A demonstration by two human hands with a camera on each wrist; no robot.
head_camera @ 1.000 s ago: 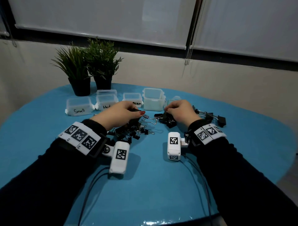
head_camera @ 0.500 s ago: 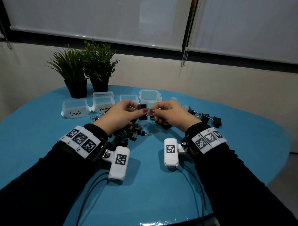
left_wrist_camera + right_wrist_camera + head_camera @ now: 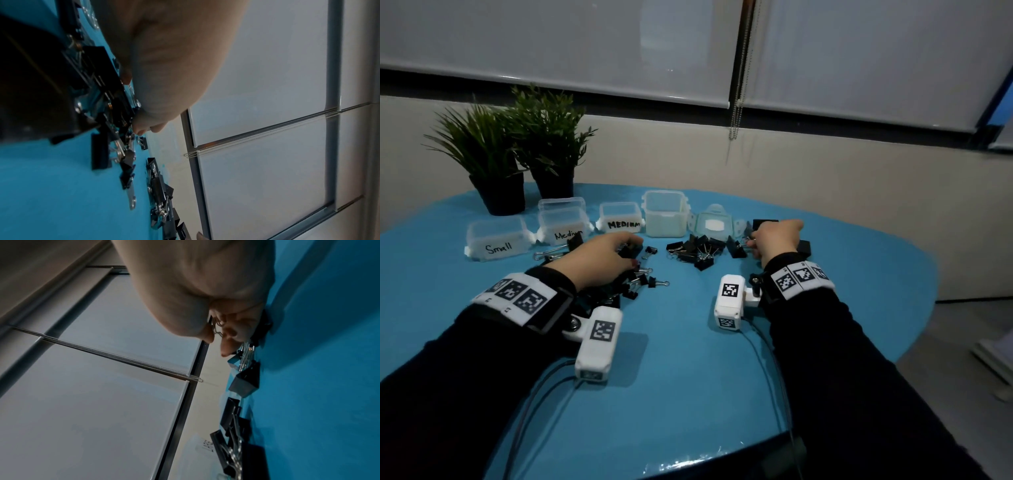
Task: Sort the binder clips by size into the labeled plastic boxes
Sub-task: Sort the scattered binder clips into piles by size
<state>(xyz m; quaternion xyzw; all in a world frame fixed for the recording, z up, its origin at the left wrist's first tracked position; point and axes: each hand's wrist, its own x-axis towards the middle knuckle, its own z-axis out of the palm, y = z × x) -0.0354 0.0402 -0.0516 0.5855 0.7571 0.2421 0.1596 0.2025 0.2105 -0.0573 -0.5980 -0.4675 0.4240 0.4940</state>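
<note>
Black binder clips lie in two heaps on the blue table [image 3: 671, 377]: a left heap [image 3: 635, 284] of small ones and a middle heap [image 3: 702, 251] of bigger ones. My left hand [image 3: 631, 256] lies over the left heap, its fingers and thumb curled round a black clip [image 3: 627, 251]. In the left wrist view the fingertips [image 3: 139, 129] press among the clips. My right hand [image 3: 753, 244] is at the right end of the middle heap. There its thumb and fingers [image 3: 209, 335] pinch the wire handle [image 3: 216, 326] of a clip. More large clips [image 3: 804, 246] lie behind that hand.
Open plastic boxes stand in a row at the back: Small [image 3: 496, 240], Medium [image 3: 563, 224], MEDIUM [image 3: 621, 219] and a taller unlabeled-looking box [image 3: 666, 214]. A loose lid [image 3: 714, 226] lies right of them. Two potted plants [image 3: 498, 164] stand at the back left.
Half a second ago both hands held a clip together above the table. They have since parted: the left hand dropped onto the left heap, the right hand moved right and down to the bigger clips.
</note>
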